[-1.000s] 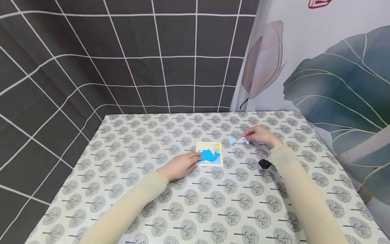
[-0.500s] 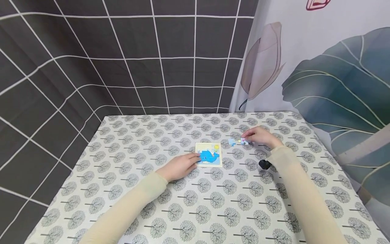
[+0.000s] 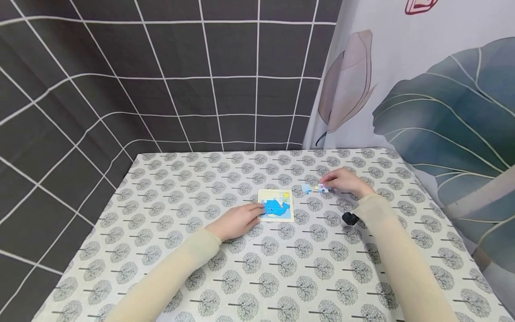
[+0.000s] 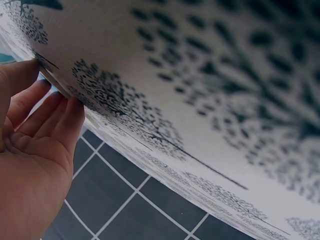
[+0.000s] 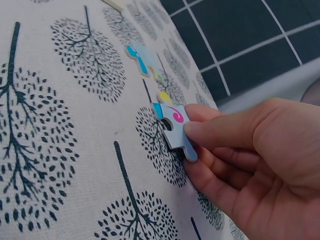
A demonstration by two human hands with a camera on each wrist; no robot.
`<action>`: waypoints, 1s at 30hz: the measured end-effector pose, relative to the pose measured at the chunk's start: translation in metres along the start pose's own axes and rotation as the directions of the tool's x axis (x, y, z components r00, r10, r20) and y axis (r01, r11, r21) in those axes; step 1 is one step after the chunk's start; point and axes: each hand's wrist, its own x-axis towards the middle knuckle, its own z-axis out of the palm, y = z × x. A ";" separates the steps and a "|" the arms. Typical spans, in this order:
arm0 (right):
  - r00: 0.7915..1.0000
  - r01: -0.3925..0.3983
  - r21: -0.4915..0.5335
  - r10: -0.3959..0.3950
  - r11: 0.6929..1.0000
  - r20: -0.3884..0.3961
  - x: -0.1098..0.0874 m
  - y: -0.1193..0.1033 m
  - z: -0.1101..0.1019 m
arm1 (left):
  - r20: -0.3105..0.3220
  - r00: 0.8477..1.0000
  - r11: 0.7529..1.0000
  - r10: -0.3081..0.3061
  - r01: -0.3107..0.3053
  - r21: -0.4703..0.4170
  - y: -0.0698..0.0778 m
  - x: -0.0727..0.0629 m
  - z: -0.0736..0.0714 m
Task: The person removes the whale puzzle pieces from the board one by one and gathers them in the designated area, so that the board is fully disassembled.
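Observation:
A square puzzle board [image 3: 281,218] with a blue whale picture lies mid-table in the head view. My left hand [image 3: 237,220] holds it at its left side; in the left wrist view thumb and fingertips meet the thin board edge [image 4: 57,84]. Right of the board, my right hand [image 3: 345,180] pinches a pale jigsaw piece [image 5: 174,125] between thumb and fingers. That piece carries a pink swirl, a blue corner and a yellow knob, and is tilted close to the cloth. Another jigsaw piece [image 5: 145,60], light blue, lies flat between it and the board.
A white tablecloth [image 3: 265,259] printed with grey trees covers the table. Dark gridded fabric [image 3: 233,89] hangs behind and to the left. A leaf-patterned curtain [image 3: 442,125] hangs at the right. Something small and black [image 3: 350,218] sits beside the right wrist.
Both hands stay in nearly the same place. The pinched jigsaw piece has turned slightly in the right fingers. The puzzle board and the loose piece have not visibly moved.

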 end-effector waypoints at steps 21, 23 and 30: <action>0.998 -0.036 -0.083 0.032 0.996 -0.053 -0.002 -0.016 0.005 | -0.008 1.000 1.000 0.002 -0.002 0.018 -0.003 0.002 0.003; 0.998 -0.039 -0.084 0.034 0.996 -0.056 -0.002 -0.016 0.005 | -0.004 1.000 1.000 0.000 0.000 0.017 -0.003 0.002 0.002; 0.996 -0.052 -0.079 0.046 0.996 -0.079 -0.002 -0.015 0.010 | -0.001 1.000 1.000 -0.004 0.004 0.011 -0.001 0.001 0.002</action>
